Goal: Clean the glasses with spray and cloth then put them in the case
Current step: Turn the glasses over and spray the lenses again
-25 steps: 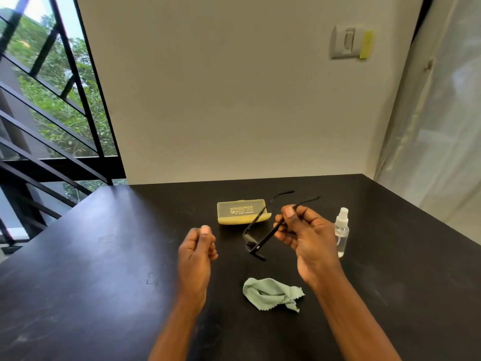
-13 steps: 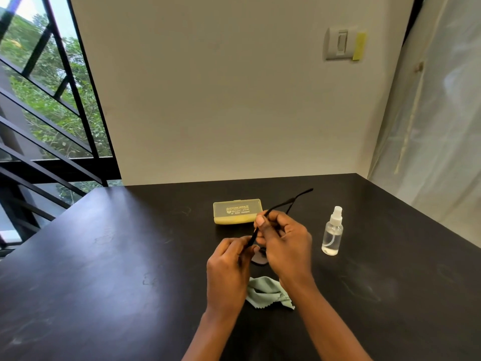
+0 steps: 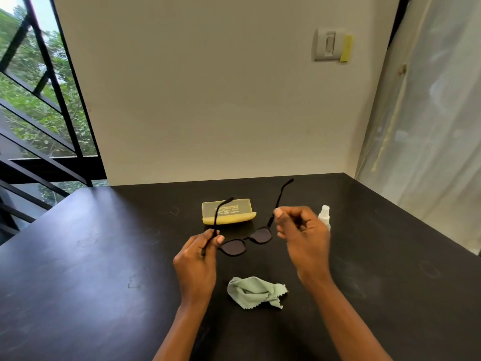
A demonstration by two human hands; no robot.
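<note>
Black-framed glasses (image 3: 246,241) with dark lenses hang above the table, temples unfolded and pointing away from me. My left hand (image 3: 199,259) pinches the left temple near its hinge. My right hand (image 3: 302,233) pinches the right temple. A yellow case (image 3: 229,211) lies shut on the table just behind the glasses. A small clear spray bottle (image 3: 324,216) stands behind my right hand, partly hidden by it. A crumpled pale green cloth (image 3: 256,291) lies on the table between my forearms.
The black table (image 3: 104,269) meets a beige wall at the back. A sheer curtain (image 3: 429,126) hangs along the right edge. A black stair railing and a window (image 3: 39,113) are at the left.
Both hands have spread apart and opened the glasses' temples. A second ago only the right hand held the glasses; now the left hand grips the other temple.
</note>
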